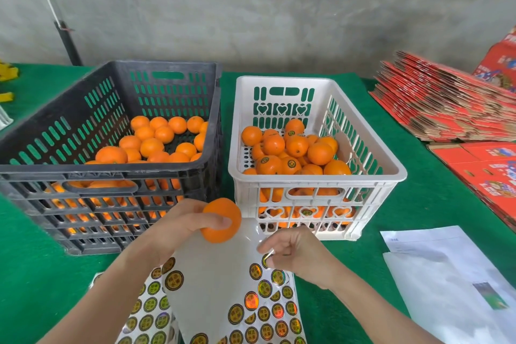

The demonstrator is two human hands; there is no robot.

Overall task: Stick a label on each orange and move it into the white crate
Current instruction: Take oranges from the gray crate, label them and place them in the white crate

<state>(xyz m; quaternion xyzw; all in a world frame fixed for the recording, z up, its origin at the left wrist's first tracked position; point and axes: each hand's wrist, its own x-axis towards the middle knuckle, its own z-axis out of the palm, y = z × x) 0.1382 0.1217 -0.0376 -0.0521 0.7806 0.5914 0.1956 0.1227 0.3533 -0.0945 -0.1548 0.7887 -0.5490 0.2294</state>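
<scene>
Centrally, an orange (222,220) was held clamped in the left hand (184,227), thumb pressed across its front, just before the near wall of the white crate (317,195). A round label (267,258) was pinched between thumb and fingertips of the right hand (296,255), its edge lifted from a glossy sticker sheet (223,282) that lay on the green table (418,204). Labelled oranges were piled inside the white crate, and unlabelled ones were heaped in the black crate (111,176) touching its left side. Flattened red cartons (446,103) were stacked at the far right, with white papers (452,282) nearer.
</scene>
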